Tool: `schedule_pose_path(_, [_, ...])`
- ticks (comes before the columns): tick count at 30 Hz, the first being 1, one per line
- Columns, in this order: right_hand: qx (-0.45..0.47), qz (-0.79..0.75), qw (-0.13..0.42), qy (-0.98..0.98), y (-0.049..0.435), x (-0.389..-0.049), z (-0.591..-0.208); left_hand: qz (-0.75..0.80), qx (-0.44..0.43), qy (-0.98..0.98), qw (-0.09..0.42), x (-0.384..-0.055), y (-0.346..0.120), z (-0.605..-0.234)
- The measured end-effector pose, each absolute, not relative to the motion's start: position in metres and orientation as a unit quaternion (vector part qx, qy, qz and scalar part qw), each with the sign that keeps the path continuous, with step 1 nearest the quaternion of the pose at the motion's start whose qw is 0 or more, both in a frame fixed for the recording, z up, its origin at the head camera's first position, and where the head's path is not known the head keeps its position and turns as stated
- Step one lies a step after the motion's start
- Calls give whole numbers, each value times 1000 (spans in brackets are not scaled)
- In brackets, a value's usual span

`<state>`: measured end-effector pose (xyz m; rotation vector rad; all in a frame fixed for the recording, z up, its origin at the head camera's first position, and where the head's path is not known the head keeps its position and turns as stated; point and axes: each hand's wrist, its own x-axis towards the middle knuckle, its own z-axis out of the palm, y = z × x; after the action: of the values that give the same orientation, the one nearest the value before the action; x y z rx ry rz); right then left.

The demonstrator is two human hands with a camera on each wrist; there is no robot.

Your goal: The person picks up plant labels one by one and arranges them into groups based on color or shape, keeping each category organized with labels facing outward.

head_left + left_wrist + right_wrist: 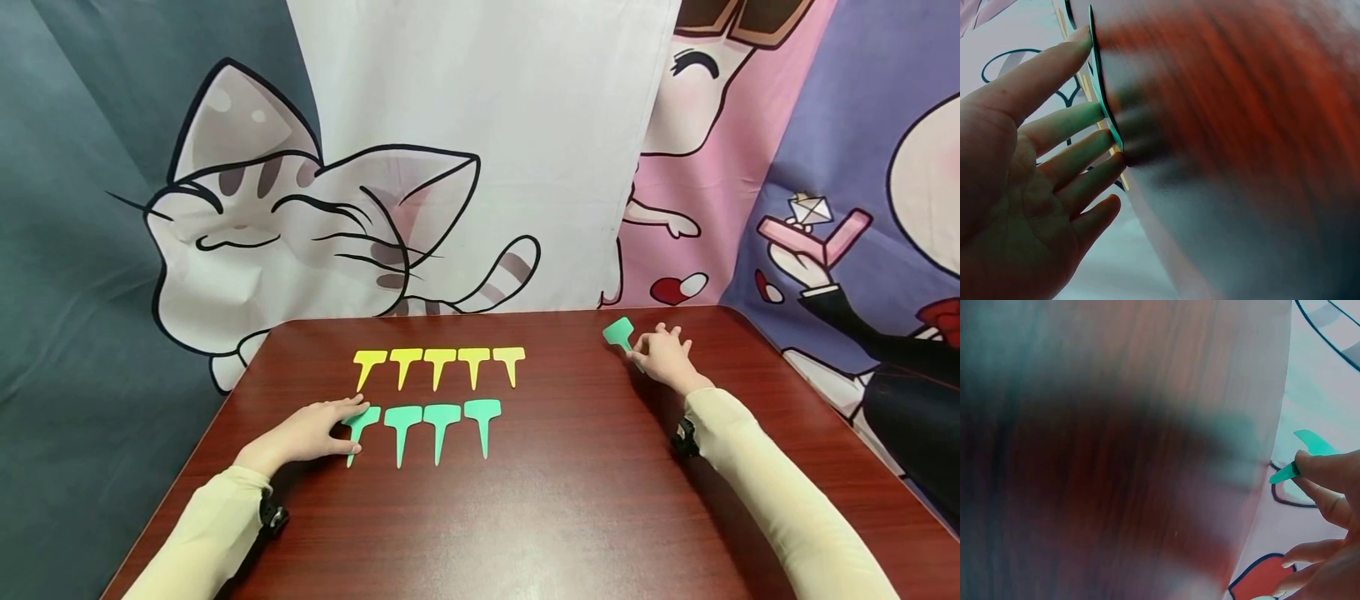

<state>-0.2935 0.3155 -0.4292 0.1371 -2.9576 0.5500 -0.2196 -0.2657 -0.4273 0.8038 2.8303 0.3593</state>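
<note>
In the head view my right hand [664, 358] pinches the stem of a green T-shaped plant label [618, 332] between thumb and forefinger, its wide head pointing up and left. The right wrist view shows this label [1316, 444] held above the tabletop. On the left, my left hand [311, 431] touches the leftmost green plant label [363, 420] with straight fingers and thumb, partly covering it. Its thin edge [1102, 94] shows against the fingertips in the left wrist view. More green labels [442, 415] lie in line to the right of that one.
Behind the green row, several yellow T-shaped plant labels [440, 357] lie side by side, stems toward me. Everything rests on a dark red-brown wooden table [525, 517]. A cloth printed with cartoon figures [487, 100] hangs along the table's far edge.
</note>
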Motion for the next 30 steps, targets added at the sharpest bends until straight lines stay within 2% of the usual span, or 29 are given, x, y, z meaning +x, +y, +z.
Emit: schedule_pose_path(30, [94,219,63,-969,251,-269,-423,118,273,950,92,-221,-267,-428])
